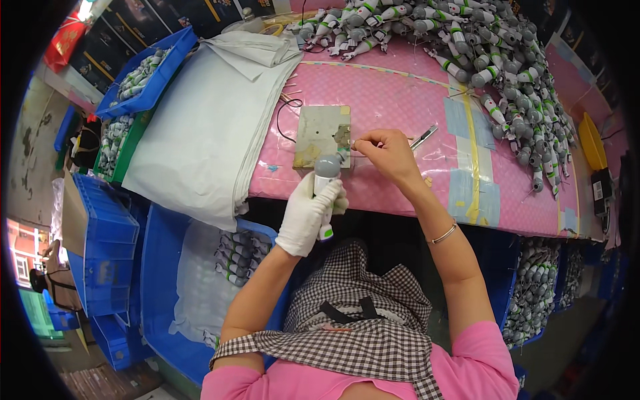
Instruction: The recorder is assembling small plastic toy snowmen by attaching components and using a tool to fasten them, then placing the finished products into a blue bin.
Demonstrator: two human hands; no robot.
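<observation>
My left hand (308,213), in a white glove, grips a small grey and white bottle-shaped part (326,175) with a green band, held upright at the table's near edge. My bare right hand (389,152) pinches a thin wire or pin (357,144) just above the part's grey top, beside a small worn metal plate (321,135) on the pink table (400,100). A thin metal tool (424,137) lies just right of my right hand.
A big heap of the same grey parts (513,73) covers the table's far and right side. Folded white sacks (207,120) lie at left. Blue crates (143,73) with more parts stand left and below; another lined bin (200,280) is by my knee.
</observation>
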